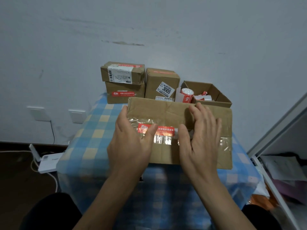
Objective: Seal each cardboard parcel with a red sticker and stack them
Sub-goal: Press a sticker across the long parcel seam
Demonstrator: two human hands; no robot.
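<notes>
Toward the near edge of the table, a wide cardboard parcel [179,112] lies flat on a blue-and-yellow checked cloth [86,143]. A red sticker [164,131] with white print runs left to right over the clear tape on its top, roughly midway between the near and far edges.

Both hands rest flat on the parcel's top with the fingers straight. The left hand [131,143] covers the left part, and its thumb lies across the left part of the sticker. The right hand [199,140] lies to the right, fingers slightly spread, its thumb at the sticker's right end.

Beyond the parcel, at the far left of the table, two smaller parcels are stacked. The upper parcel [122,73] has a white shipping label and a red strip. The lower parcel [124,92] shows a red sticker on its near face. Just right of them stands a taller parcel [162,83] with a white label reading 3005. Right of that sits an open box [214,95], with a sticker roll [186,94] at its left end and paper scraps further right.

Two white wall sockets [39,113] sit low on the pale wall at the left. A white router [48,162] lies on the dark floor below them.
</notes>
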